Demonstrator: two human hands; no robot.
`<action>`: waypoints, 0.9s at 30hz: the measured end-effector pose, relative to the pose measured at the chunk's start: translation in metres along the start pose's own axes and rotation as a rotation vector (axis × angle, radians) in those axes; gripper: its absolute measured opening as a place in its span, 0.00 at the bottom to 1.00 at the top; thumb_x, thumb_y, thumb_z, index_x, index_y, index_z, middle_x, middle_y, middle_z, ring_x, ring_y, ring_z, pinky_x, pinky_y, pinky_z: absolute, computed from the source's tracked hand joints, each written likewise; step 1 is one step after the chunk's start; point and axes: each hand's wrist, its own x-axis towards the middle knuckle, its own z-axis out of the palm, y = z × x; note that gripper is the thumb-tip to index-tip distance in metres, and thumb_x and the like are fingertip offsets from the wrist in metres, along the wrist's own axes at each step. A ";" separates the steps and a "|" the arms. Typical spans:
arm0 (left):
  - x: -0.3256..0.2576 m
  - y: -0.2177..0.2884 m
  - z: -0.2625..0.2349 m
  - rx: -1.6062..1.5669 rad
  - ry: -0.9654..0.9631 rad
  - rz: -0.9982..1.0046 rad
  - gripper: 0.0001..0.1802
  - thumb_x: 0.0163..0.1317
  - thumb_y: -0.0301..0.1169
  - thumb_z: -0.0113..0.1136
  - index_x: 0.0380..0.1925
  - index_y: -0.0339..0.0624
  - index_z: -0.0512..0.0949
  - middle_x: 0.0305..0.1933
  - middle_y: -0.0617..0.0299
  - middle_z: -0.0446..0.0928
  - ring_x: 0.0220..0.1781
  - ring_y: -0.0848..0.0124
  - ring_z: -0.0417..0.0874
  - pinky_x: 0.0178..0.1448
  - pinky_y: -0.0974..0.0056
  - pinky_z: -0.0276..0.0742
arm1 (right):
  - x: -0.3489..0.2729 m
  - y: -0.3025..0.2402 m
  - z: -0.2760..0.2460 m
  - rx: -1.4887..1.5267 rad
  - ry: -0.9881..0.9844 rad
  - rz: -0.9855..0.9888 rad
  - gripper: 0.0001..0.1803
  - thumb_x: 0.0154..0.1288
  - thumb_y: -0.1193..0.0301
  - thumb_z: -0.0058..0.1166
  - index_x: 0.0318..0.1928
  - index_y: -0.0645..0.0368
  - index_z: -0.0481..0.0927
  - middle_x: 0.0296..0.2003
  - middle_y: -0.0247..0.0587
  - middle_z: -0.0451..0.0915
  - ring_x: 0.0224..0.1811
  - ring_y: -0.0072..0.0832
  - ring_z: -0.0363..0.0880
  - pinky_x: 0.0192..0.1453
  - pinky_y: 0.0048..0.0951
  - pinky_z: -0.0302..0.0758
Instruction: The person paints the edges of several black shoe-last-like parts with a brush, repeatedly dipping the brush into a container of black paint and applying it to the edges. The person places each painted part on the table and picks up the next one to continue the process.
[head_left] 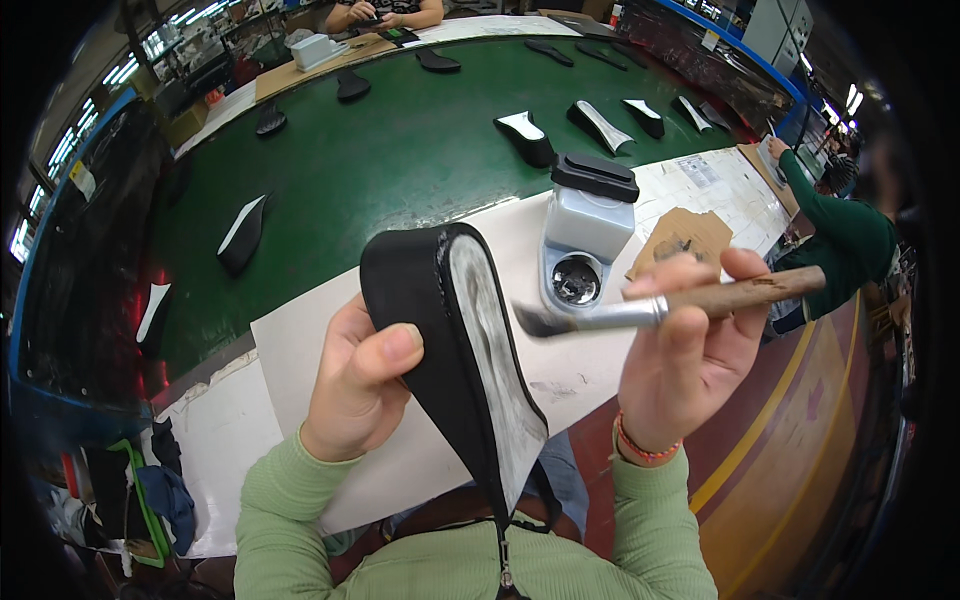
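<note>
Left hand [358,385] grips sole [425,320] (black-sided); right hand [680,375] holds brush [640,313].

Brush [640,312] bristles motion-blurred, can't tell whether the tip touches the wedge sole [445,380], which hides most of the left hand's [360,390] fingers. Person across the table [426,12] cut off by the top edge, item in their hands too small to ID. Print on the far sheet [697,170] unreadable.
</note>
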 end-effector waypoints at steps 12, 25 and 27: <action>0.008 0.000 -0.012 -0.094 0.030 0.019 0.26 0.57 0.38 0.53 0.51 0.31 0.65 0.48 0.53 0.74 0.48 0.69 0.77 0.54 0.64 0.74 | -0.007 0.002 -0.007 0.138 -0.441 0.022 0.28 0.52 0.84 0.57 0.52 0.67 0.60 0.29 0.50 0.76 0.29 0.28 0.76 0.35 0.25 0.73; 0.020 -0.009 -0.005 0.048 0.146 -0.038 0.22 0.63 0.42 0.49 0.51 0.39 0.66 0.44 0.60 0.74 0.41 0.74 0.78 0.43 0.62 0.81 | -0.023 0.012 -0.010 -0.009 0.027 0.332 0.23 0.60 0.78 0.53 0.54 0.67 0.62 0.32 0.46 0.79 0.29 0.16 0.72 0.35 0.16 0.67; 0.018 -0.007 -0.004 0.072 0.144 -0.008 0.22 0.63 0.41 0.50 0.52 0.38 0.66 0.45 0.60 0.73 0.41 0.76 0.78 0.41 0.64 0.82 | -0.025 0.012 -0.007 -0.054 0.019 0.292 0.23 0.59 0.79 0.54 0.54 0.67 0.62 0.32 0.46 0.79 0.29 0.15 0.72 0.36 0.16 0.67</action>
